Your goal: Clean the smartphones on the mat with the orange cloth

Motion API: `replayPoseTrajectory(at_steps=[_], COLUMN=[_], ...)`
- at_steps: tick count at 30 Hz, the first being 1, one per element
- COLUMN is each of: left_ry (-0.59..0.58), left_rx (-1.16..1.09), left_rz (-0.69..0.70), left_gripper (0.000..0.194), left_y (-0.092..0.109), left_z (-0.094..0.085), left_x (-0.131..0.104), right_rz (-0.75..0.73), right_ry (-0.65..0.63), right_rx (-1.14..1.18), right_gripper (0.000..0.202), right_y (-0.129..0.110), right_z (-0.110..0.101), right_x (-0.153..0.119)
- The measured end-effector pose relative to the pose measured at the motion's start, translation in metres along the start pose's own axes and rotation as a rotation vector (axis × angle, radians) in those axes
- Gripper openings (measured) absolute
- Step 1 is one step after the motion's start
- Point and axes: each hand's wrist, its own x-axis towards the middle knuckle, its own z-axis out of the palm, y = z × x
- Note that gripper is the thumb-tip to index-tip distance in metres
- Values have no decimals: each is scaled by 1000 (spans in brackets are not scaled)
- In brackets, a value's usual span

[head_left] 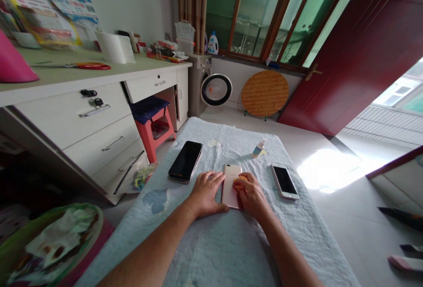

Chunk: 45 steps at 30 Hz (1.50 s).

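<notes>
Pink phone [231,192] between the spread left hand [205,193], touching its edge, and the right hand [252,195], holding an orange pad [240,183] on it

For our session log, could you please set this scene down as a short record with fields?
Surface: light-blue patterned fabric cover
Centre: pale pink rectangular phone, back up, camera end away from the person
Left hand: fingertips at that phone's left edge, thumb by its near end
Right hand: holds a small orange pad, cloth or sponge unclear, against the phone's back
Left side: black-fronted rectangular phone, screen up
Right side: white-framed rectangular phone, dark screen up
Far side: small white-topped bottle with a blue label, standing
</notes>
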Motion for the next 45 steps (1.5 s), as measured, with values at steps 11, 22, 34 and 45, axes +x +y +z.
replayPoseTrajectory(at_steps=[11,22,34,45], left_ry=[1,16,8,16], left_rx=[-4,1,12,8], left_rz=[4,10,17,14], left_gripper=[94,96,97,96], left_y=[-4,-5,-4,-5], left_z=[4,6,4,6], left_x=[1,1,1,1], right_rz=[20,47,-84,-80], right_ry=[-21,96,-24,-12], right_rx=[-79,-61,-101,-79], right_gripper=[17,33,28,21], right_y=[-10,6,-14,-15], right_z=[0,9,6,4], right_x=[-2,-1,-4,-1])
